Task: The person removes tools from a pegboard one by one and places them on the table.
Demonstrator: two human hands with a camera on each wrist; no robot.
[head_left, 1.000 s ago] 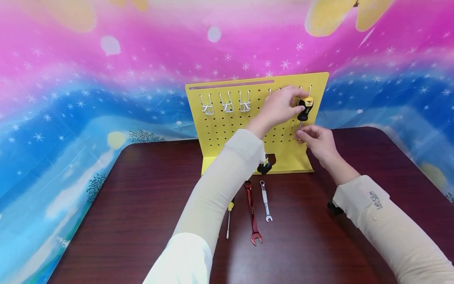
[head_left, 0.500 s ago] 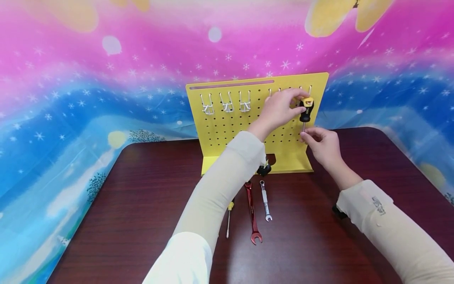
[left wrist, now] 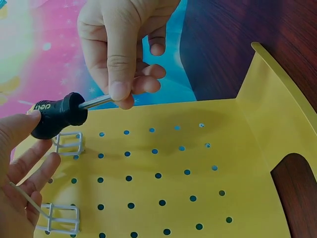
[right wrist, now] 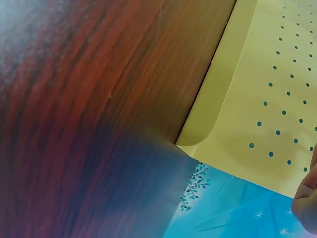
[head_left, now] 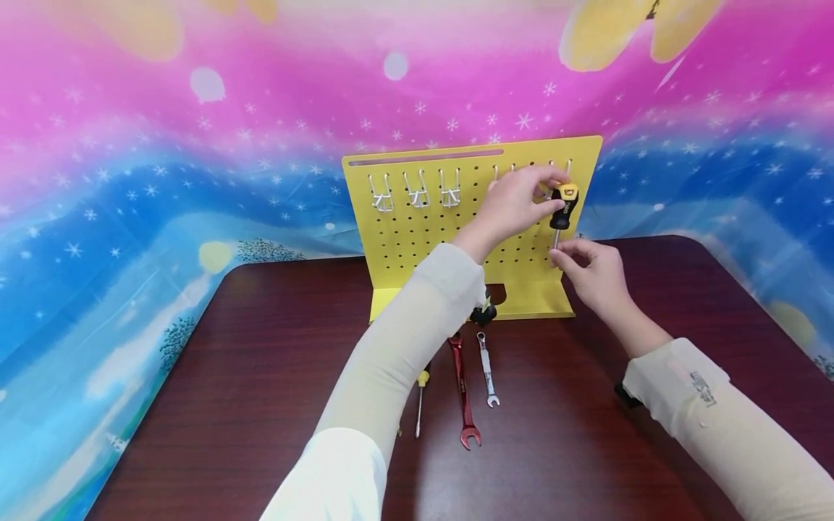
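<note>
Hands sit at the yellow metal pegboard (head_left: 423, 239): left hand (head_left: 515, 202) grasps the black-and-yellow stubby screwdriver (head_left: 563, 204) by its handle, right hand (head_left: 596, 271) pinches its steel shaft. Since a second ago the screwdriver has dropped slightly by the top-right wire hooks (head_left: 559, 166), tip angled outward.

white letters on the black handle of the stubby screwdriver (left wrist: 58, 115) up at the far right of the pegboard (left wrist: 198, 168), "deli" by the look of it, only partly legible. small dark print on the right sleeve (head_left: 706, 387), near right, too small and tilted to read.
</note>
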